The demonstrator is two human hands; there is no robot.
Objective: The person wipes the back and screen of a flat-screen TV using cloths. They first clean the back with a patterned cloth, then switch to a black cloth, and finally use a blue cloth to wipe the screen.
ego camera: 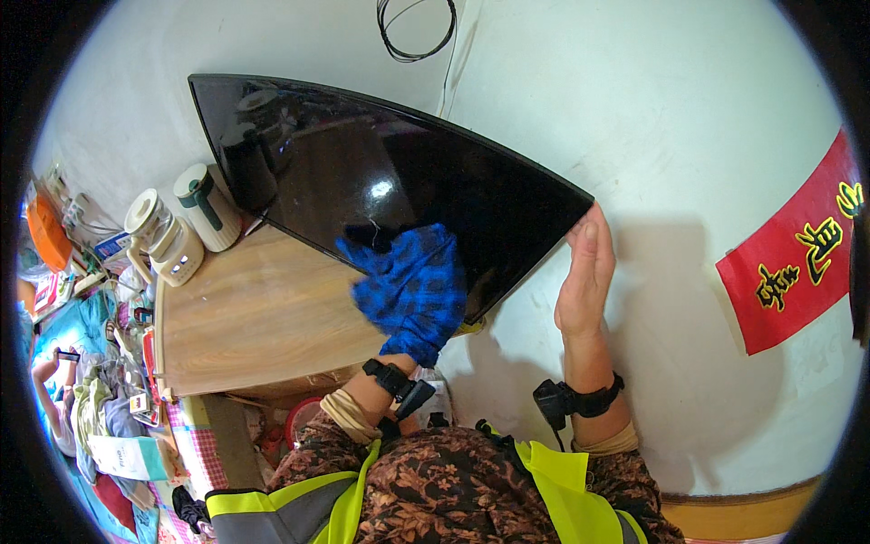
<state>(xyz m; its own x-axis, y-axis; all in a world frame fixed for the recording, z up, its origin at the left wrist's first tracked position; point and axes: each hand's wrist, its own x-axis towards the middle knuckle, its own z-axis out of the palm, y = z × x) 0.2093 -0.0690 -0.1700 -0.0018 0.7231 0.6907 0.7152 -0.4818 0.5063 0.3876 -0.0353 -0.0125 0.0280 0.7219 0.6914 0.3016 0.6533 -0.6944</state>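
Note:
A flat-screen television (pixel 326 156) with a dark, glossy panel stands tilted in the view above a wooden tabletop. My left hand (pixel 401 362) is wrapped in a blue-and-black plaid cloth (pixel 414 285) and presses it over the lower part of the screen. The cloth hides the fingers and looks blurred at its left edge. At the television's right corner, my right hand (pixel 590 265) holds the edge, with the fingertips partly out of sight behind it. Light and nearby objects are reflected in the panel.
Left on the wooden tabletop (pixel 272 306) stand a glass electric kettle (pixel 163 238) and a white jug (pixel 211 211) with a green handle. A coiled black cable (pixel 414 54) hangs on the wall. A red paper banner (pixel 781 272) is at right. Far left, a person (pixel 58 394) holds a phone.

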